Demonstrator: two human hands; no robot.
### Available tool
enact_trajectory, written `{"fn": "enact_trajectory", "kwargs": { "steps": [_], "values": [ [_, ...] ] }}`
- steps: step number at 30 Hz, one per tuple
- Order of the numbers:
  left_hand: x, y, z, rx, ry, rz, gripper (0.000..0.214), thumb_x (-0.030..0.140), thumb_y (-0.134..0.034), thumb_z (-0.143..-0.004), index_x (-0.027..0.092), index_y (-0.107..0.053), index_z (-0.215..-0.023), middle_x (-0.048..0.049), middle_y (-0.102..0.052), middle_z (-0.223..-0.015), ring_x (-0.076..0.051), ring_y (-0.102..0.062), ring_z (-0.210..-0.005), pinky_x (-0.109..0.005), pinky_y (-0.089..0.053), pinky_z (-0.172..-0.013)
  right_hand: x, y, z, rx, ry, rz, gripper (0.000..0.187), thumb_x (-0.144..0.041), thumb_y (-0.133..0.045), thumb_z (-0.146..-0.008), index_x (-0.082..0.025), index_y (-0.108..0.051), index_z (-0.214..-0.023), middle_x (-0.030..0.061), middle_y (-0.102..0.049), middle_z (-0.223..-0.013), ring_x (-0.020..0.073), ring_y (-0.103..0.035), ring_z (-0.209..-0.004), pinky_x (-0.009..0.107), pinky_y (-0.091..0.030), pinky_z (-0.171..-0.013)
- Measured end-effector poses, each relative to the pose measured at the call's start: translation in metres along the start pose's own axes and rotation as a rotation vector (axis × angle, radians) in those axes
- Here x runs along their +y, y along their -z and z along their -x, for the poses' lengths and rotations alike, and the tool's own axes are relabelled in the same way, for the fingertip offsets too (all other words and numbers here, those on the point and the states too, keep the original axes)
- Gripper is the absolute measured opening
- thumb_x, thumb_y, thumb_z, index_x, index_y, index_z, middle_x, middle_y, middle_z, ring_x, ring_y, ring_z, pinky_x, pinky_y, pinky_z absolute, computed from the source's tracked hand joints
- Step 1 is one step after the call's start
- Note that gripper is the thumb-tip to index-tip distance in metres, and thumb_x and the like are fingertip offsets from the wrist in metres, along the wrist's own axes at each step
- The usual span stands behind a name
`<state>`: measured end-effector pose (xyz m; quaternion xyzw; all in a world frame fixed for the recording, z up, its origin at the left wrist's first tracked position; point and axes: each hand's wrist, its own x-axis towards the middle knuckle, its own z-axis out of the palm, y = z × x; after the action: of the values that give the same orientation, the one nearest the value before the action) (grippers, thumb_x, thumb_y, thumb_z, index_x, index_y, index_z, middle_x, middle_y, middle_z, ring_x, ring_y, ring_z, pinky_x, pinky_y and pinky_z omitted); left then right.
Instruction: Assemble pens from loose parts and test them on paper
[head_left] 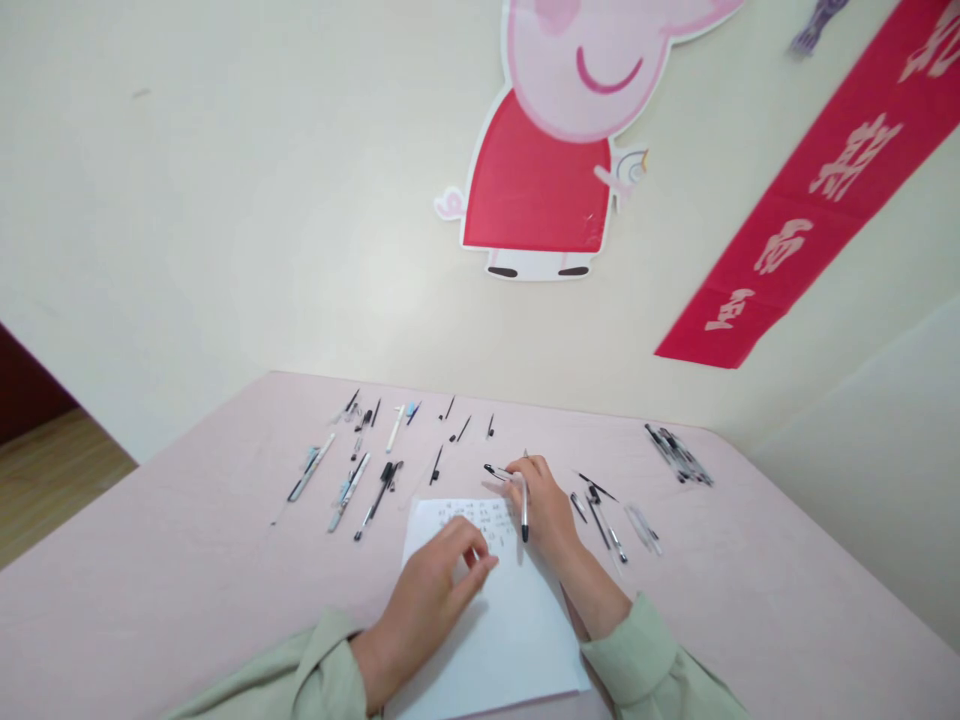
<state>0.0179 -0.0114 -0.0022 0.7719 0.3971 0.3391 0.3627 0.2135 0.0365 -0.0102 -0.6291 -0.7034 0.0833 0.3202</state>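
Note:
My right hand (545,510) is closed on a pen (524,505) with a pale barrel and a black end that points down over the paper. By its fingertips is a small black-tipped piece (493,471); whether the fingers hold it or it lies on the table I cannot tell. Over the left part of the white paper (502,640) hovers my left hand (435,585), fingers loosely curled, thumb and forefinger a little apart, with nothing visible between them. Rows of small handwriting cover the top of the sheet.
Left of the paper lie several pens (347,492) and pen parts on the pink table (187,540). Thin black refills (463,428) lie behind it. More parts (600,515) sit to the right, with a bundle of pens (679,455) at the far right. A wall rises behind.

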Motion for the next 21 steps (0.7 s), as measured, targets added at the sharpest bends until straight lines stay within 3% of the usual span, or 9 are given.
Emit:
{"fn": "enact_trajectory", "kwargs": {
  "steps": [1,3,5,8,11,16,21],
  "values": [
    [-0.003,0.005,-0.005,0.104,0.035,0.017,0.015,0.033,-0.048,-0.092,0.020,-0.056,-0.094,-0.0038,-0.057,-0.092,-0.016,-0.057,-0.078,-0.029,-0.046,-0.075,-0.002,0.001,0.002,0.000,0.038,-0.025,0.019,-0.019,-0.050,-0.087,-0.023,-0.060,-0.102,0.0035,-0.055,-0.105,0.0156,-0.059,-0.079,0.026,-0.044,-0.069],
    [-0.011,0.013,-0.015,0.243,0.076,0.047,0.027,0.030,-0.049,-0.090,0.021,-0.051,-0.115,-0.0066,-0.054,-0.106,-0.015,-0.057,-0.074,-0.030,-0.048,-0.072,-0.008,0.001,0.006,-0.039,0.119,-0.073,0.020,-0.019,-0.050,-0.087,-0.023,-0.061,-0.103,0.0046,-0.056,-0.102,0.0162,-0.059,-0.080,0.027,-0.045,-0.072],
    [-0.018,0.016,-0.021,0.254,0.091,0.057,0.036,0.029,-0.050,-0.089,0.021,-0.047,-0.125,-0.0079,-0.053,-0.112,-0.014,-0.057,-0.072,-0.030,-0.049,-0.071,-0.016,-0.001,0.011,-0.113,0.188,-0.124,0.019,-0.018,-0.051,-0.086,-0.023,-0.061,-0.102,0.0048,-0.057,-0.100,0.0160,-0.059,-0.079,0.027,-0.046,-0.072],
    [-0.023,0.016,-0.022,0.142,0.090,0.043,0.023,0.028,-0.050,-0.089,0.019,-0.060,-0.108,-0.0056,-0.062,-0.098,-0.016,-0.058,-0.075,-0.029,-0.046,-0.071,-0.025,-0.006,0.018,-0.203,0.239,-0.189,0.020,-0.017,-0.051,-0.086,-0.024,-0.062,-0.101,0.0046,-0.058,-0.099,0.0155,-0.059,-0.078,0.026,-0.046,-0.071],
    [-0.022,0.014,-0.019,0.060,0.096,0.051,0.018,0.027,-0.047,-0.090,0.019,-0.063,-0.094,-0.0031,-0.066,-0.086,-0.017,-0.058,-0.077,-0.028,-0.044,-0.072,-0.025,-0.012,0.021,-0.209,0.236,-0.247,0.019,-0.018,-0.051,-0.085,-0.023,-0.061,-0.100,0.0040,-0.059,-0.095,0.0164,-0.059,-0.079,0.027,-0.046,-0.072],
    [-0.026,0.013,-0.019,0.065,0.138,0.096,0.018,0.027,-0.046,-0.089,0.019,-0.061,-0.092,-0.0006,-0.064,-0.074,-0.016,-0.058,-0.069,-0.025,-0.041,-0.066,-0.014,-0.017,0.019,-0.123,0.078,-0.361,0.024,-0.023,-0.046,-0.088,-0.021,-0.055,-0.110,0.0050,-0.064,-0.096,0.0178,-0.060,-0.078,0.031,-0.047,-0.073],
    [-0.028,0.013,-0.019,0.056,0.146,0.086,0.021,0.027,-0.042,-0.090,0.020,-0.061,-0.097,0.0001,-0.063,-0.072,-0.017,-0.059,-0.070,-0.026,-0.041,-0.068,-0.012,-0.014,0.018,-0.134,0.004,-0.499,0.023,-0.025,-0.041,-0.091,-0.022,-0.051,-0.111,0.0043,-0.065,-0.093,0.0171,-0.063,-0.079,0.028,-0.048,-0.070]
  ]
}}
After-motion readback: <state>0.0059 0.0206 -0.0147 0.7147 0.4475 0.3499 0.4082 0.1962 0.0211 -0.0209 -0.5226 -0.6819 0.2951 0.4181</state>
